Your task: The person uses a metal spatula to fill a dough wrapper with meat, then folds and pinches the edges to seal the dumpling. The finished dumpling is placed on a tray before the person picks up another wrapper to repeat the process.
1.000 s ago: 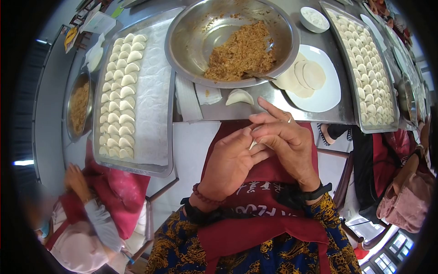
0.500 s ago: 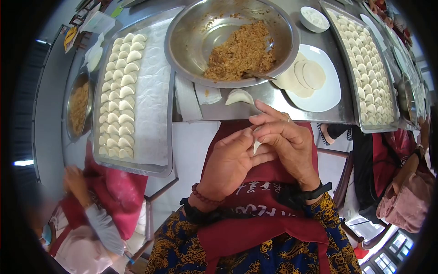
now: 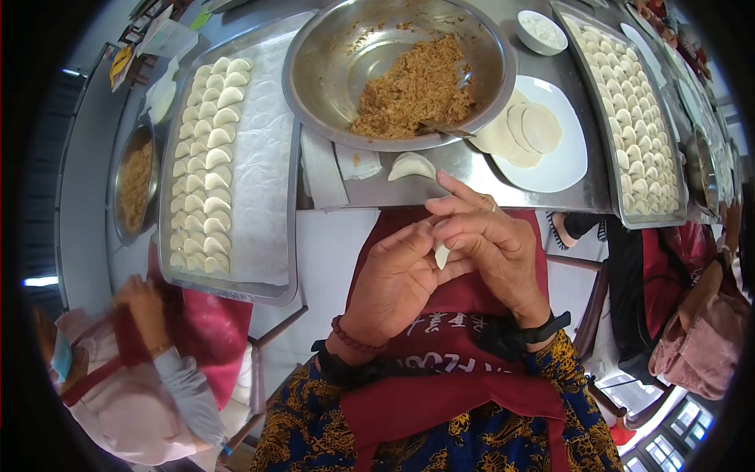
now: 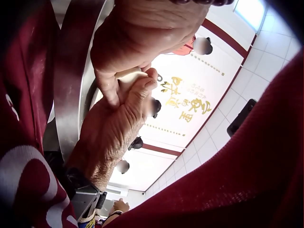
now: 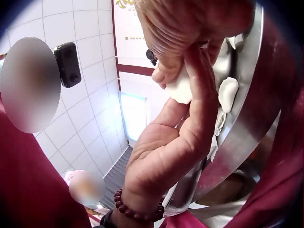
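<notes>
In the head view my left hand point(image 3: 397, 279) and right hand point(image 3: 495, 244) meet over the lap. Between their fingers they pinch a small white dumpling point(image 3: 442, 256), mostly hidden from above. The right wrist view shows more of this dumpling point(image 5: 180, 90), its pale dough bulging beside the left fingers. From the left wrist, a strip of its edge point(image 4: 129, 76) appears under both hands' fingertips. Just beyond the hands, a folded dumpling point(image 3: 411, 166) lies at the table's near edge. A metal bowl point(image 3: 314, 110) of brown filling point(image 3: 417, 94) stands behind it.
A white plate point(image 3: 568, 169) with round wrappers point(image 3: 539, 130) sits right of the bowl. Trays of dumplings stand left point(image 3: 267, 271) and right point(image 3: 645, 219). A small white bowl point(image 3: 543, 33) of white contents is at the back. People sit on both sides.
The dumpling's white edge shows more between my hands than a second ago. Both hands stay in nearly the same place, fingers shifting slightly. The person at left has moved their arms.
</notes>
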The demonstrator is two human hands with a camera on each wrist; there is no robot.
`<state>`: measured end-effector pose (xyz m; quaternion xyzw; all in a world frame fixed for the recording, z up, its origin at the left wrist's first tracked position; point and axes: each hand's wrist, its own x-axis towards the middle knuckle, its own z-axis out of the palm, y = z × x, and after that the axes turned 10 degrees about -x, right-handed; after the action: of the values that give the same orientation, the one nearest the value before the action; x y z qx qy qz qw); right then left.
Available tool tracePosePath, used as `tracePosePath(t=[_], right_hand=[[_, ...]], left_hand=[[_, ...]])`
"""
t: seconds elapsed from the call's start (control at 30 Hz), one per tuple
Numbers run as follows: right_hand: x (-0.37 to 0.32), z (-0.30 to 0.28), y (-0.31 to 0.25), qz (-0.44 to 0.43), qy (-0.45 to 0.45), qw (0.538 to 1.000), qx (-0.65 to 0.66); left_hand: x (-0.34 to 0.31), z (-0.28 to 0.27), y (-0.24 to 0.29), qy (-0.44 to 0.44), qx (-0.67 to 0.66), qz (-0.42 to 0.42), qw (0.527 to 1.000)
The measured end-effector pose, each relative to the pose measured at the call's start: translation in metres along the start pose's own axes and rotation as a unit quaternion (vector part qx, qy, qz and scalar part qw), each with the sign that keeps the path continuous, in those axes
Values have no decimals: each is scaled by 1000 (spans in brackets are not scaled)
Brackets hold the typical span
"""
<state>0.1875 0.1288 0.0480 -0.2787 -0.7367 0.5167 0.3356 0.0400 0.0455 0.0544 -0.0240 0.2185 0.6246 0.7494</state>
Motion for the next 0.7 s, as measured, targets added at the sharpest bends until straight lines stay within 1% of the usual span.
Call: tracePosePath(t=[0.03,0.1,0.13,0.2,0.23,0.3,0.33,0.4,0.43,0.5,0.53,0.6,0.63,0.67,0.7], right_hand=[[1,2,-3,0,0,1000,0],[3,9,-9,36,61,997,36],[3,9,-8,36,62,997,36],[4,9,-6,3,65,998,-24],[4,8,-4,3,66,998,-24],[3,1,1,-65,7,992,-108],[3,0,3,-64,6,992,-108],[3,-1,5,-91,-2,988,-126],[3,0,2,-91,-2,988,-126],[3,4,-4,-52,43,992,-105],[3,6,-5,-52,43,992,-104],[3,9,-4,-40,83,989,-113],[3,7,-2,-40,83,989,-113],[3,4,0,-57,55,988,-135],[3,1,2,-73,27,985,-156]], left_hand=[[0,-1,0,-2,3,2,1000],[1,2,1,-12,-9,10,1000],[1,3,1,-22,-21,17,999],[2,1,1,-25,-43,18,999],[2,1,1,-28,-65,20,997],[1,1,1,-24,-67,12,997],[1,1,1,-20,-70,5,997],[1,1,0,-22,-67,9,997],[1,1,0,-24,-63,14,998],[2,2,1,-28,-62,16,998],[3,2,2,-31,-60,18,998],[3,1,3,-40,-73,20,996],[3,1,3,-49,-85,23,995],[3,1,3,-49,-85,22,995],[3,1,2,-31,-89,23,995]])
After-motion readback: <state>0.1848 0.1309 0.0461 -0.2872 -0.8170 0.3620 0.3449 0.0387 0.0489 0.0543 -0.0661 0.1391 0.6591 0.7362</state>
